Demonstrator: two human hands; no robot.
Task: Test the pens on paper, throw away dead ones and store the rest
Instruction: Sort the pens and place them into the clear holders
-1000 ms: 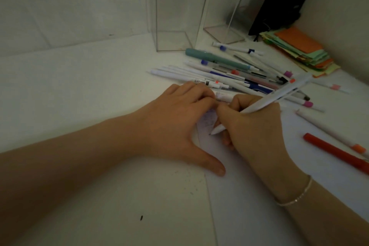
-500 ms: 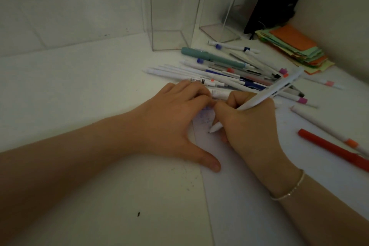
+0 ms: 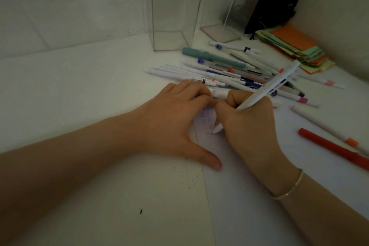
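Right hand [image 3: 249, 124], centre of the frame, fingers curled tight around a white pen [image 3: 265, 90], and its tip is down on the paper [image 3: 259, 175], right beside some faint blue scribbles [image 3: 206, 119]. The pen's barrel slants up toward the upper right, over the knuckles. A thin bracelet [image 3: 287, 191] sits on that wrist, lower right.

Left hand [image 3: 175, 118] just to the left of it, laid flat, fingers relaxed and spread, thumb stretched down onto the paper's left edge, fingertips touching the right hand's knuckles. It holds nothing; it presses the sheet down.

Above the hands, a loose pile of pens [image 3: 219, 72] lies across the white table [image 3: 79, 86], a fat teal marker [image 3: 211, 57] among them. At the right edge, a red marker [image 3: 329, 147] lies on the paper, with a white pen with an orange band [image 3: 323, 128] just above it.

Top centre, a clear plastic box [image 3: 171, 16] stands upright, a second clear box [image 3: 221, 30] near its right. Upper right, a stack of coloured paper slips [image 3: 295, 46] sits against the wall, beside something black [image 3: 277, 0] I can't make out.
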